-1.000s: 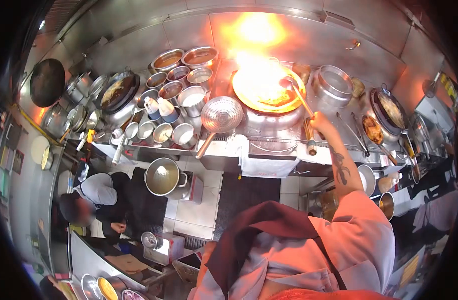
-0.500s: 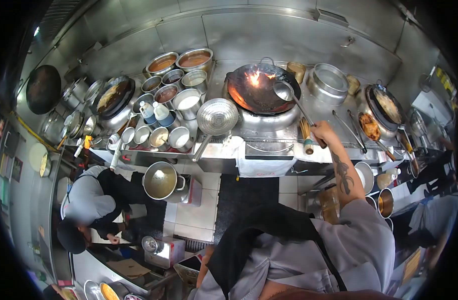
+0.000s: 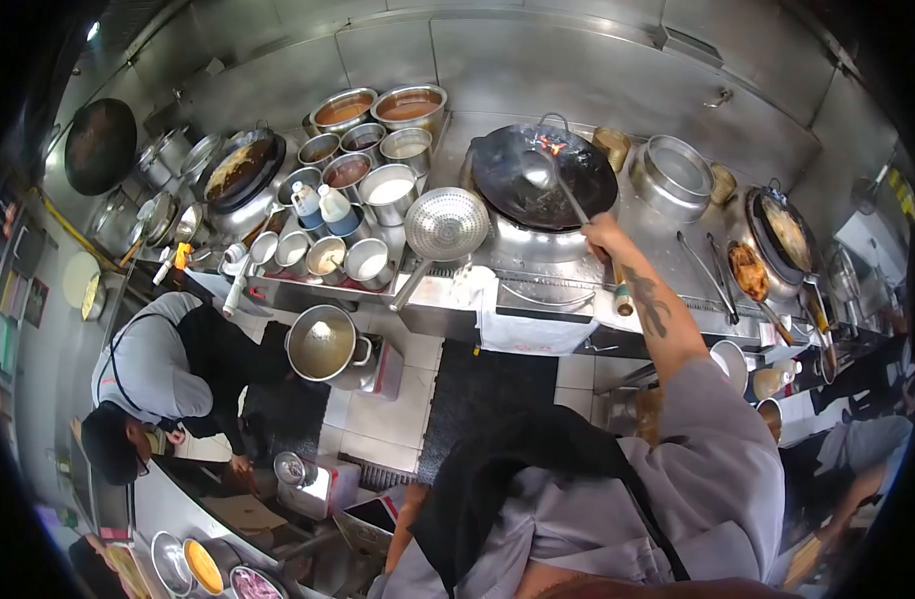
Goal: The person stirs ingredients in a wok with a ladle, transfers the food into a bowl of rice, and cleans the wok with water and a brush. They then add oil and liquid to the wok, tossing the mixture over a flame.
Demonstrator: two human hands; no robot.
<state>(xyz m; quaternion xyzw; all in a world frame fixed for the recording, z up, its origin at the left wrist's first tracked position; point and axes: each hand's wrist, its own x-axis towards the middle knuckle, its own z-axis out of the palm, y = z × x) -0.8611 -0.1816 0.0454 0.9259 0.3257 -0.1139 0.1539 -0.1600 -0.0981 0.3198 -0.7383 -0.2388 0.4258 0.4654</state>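
Note:
My right hand (image 3: 604, 235) is wrapped round the handle of a ladle (image 3: 539, 170). The ladle's round bowl hangs over the inside of a black wok (image 3: 497, 195), which sits on the burner. A small flame (image 3: 550, 145) shows toward the wok's far side. Under my right forearm lies a bamboo brush (image 3: 623, 298), partly covered by the hand and arm. Low in front of me, my left hand (image 3: 414, 494) is only partly visible beside my apron, and its fingers are not clear. A perforated strainer (image 3: 445, 225) rests on the counter left of the wok.
Metal pots of sauce (image 3: 409, 103) and several small containers stand left of the wok. Tongs (image 3: 707, 275) lie to the right, near a second wok (image 3: 777, 235). A large pot (image 3: 320, 344) stands below the counter. A co-worker (image 3: 163, 364) bends at the left.
My right hand has moved left and away from me, bringing the ladle from the wok's right side toward its middle. The wok's flames have shrunk. The co-worker at the left has shifted.

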